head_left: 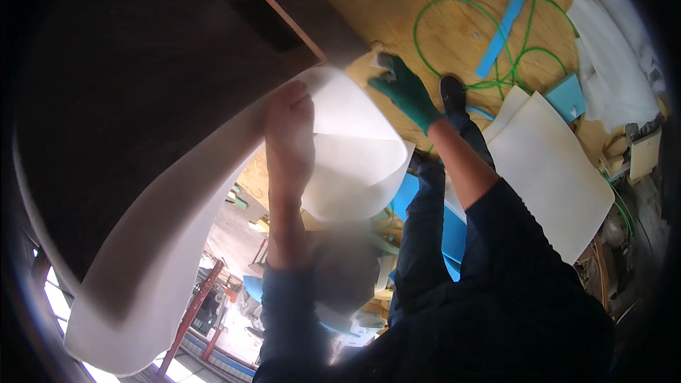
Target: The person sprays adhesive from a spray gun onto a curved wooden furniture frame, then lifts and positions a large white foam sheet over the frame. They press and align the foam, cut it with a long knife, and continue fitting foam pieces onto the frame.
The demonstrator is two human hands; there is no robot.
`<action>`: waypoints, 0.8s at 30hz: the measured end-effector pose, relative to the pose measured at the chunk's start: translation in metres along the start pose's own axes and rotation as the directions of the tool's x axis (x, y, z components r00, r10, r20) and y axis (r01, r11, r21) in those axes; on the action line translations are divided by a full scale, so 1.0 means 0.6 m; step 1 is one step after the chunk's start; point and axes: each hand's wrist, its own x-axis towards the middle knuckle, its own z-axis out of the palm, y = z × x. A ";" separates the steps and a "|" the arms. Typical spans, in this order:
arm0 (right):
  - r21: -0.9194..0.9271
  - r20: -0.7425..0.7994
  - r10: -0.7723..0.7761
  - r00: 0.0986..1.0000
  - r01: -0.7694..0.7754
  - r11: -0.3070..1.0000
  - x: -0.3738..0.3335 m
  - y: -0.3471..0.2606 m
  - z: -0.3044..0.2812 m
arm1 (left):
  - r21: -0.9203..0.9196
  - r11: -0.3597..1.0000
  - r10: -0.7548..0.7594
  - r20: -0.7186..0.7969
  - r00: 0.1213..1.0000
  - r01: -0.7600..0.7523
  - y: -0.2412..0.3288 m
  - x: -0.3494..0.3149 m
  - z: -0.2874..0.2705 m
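head view: the white sheet (170, 241) runs lengthwise from centre to lower left of frame, along a dark panel (149, 106). the left hand (291, 131) is nearer, curled onto its upper edge. the gloved right hand (409, 91) sits apart, upper centre; i cannot tell its grip.

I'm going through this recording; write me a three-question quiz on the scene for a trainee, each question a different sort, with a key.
1. Which of the person's hands wears a green glove?
2. True or false: the blue strip lies near the looped green cord.
3. What is the left hand touching?
a) the blue strip
b) the white curled sheet
c) the green cord

Key:
1. The right hand.
2. True.
3. b.
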 end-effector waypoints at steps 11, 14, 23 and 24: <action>-0.128 0.242 0.214 0.946 -0.188 0.974 -0.072 0.356 0.158 | 0.222 0.972 -0.125 0.211 0.969 0.077 -0.230 0.046 0.110; -0.020 0.178 0.371 0.911 -0.373 0.927 -0.015 0.381 0.115 | 0.127 0.990 -0.085 0.174 0.981 0.063 -0.251 0.075 0.132; -0.397 0.221 0.320 0.921 -0.215 0.892 0.184 0.347 0.134 | 0.175 0.984 -0.041 0.156 0.987 0.013 -0.297 0.129 0.190; -0.375 0.222 0.306 0.926 -0.208 0.903 0.198 0.343 0.142 | 0.194 0.981 -0.036 0.158 0.987 0.005 -0.303 0.135 0.196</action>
